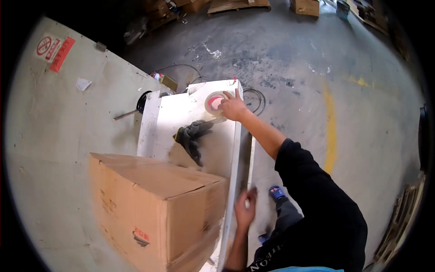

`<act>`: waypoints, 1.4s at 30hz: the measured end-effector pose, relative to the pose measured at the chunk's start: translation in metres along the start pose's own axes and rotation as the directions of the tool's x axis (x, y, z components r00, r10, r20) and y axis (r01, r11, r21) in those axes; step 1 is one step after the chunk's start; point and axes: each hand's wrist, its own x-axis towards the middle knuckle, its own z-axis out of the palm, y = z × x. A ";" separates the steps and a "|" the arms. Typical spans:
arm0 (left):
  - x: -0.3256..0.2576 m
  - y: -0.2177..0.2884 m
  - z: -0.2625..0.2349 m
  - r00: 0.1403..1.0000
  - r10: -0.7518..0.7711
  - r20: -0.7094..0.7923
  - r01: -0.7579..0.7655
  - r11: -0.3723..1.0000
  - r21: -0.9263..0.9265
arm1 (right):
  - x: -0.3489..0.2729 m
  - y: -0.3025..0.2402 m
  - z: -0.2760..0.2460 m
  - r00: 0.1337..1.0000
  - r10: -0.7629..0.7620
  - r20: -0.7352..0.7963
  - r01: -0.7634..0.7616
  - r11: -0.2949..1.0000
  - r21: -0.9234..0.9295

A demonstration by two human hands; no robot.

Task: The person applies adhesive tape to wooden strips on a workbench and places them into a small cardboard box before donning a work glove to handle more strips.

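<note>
My right hand (233, 106) reaches over the far end of a white bench (170, 115). Its fingers are closed on the right rim of a roll of clear tape (209, 104) with a pinkish core. Just nearer lies a dark grey work glove (192, 136) with a yellow cuff edge, and a pale strip or handle (218, 120) runs beside it. My left hand (245, 206) is low beside the bench's right edge, its fingers loosely curled with a gap to the thumb. Nothing is visible in it. To its left stands a large closed cardboard box (136, 199).
A large pale board (59, 122) with a warning sign spans the left. A dark round object with a rod (127, 114) sits by the bench's left edge. Cable loops (257, 99) lie on the floor behind the bench. Boxes (304, 7) and a pallet (238, 5) stand far back.
</note>
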 end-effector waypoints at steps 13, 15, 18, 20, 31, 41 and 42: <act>0.274 -0.001 0.039 0.824 0.096 -0.559 0.164 0.903 0.397 | -0.250 0.072 0.041 0.666 0.742 -0.078 -0.161 0.245 0.956; 0.274 0.007 0.040 0.818 0.052 -0.573 0.156 0.939 0.307 | -0.319 0.070 0.072 0.621 0.774 0.124 -0.333 0.117 0.936; 0.255 0.002 0.028 0.790 -0.150 -0.594 0.180 0.984 -0.009 | -0.400 0.024 0.091 0.605 0.740 0.294 -0.458 0.021 0.889; 0.232 -0.016 0.026 0.763 -0.282 -0.581 0.190 0.958 -0.216 | -0.441 -0.006 0.106 0.618 0.681 0.392 -0.546 0.014 0.837; -0.179 -0.102 0.056 0.957 0.210 -0.201 -0.278 0.860 -0.428 | -0.491 -0.093 0.085 0.815 0.237 0.529 -0.557 0.067 0.828; -0.499 -0.292 -0.055 0.222 -0.531 -0.818 0.065 0.845 -0.530 | -0.533 -0.286 0.096 0.599 -0.708 0.374 -0.214 0.309 0.927; -0.508 -0.288 -0.070 0.119 -0.355 -0.927 0.193 0.924 -0.329 | -0.543 -0.322 0.080 0.561 -0.694 0.451 -0.427 0.224 0.876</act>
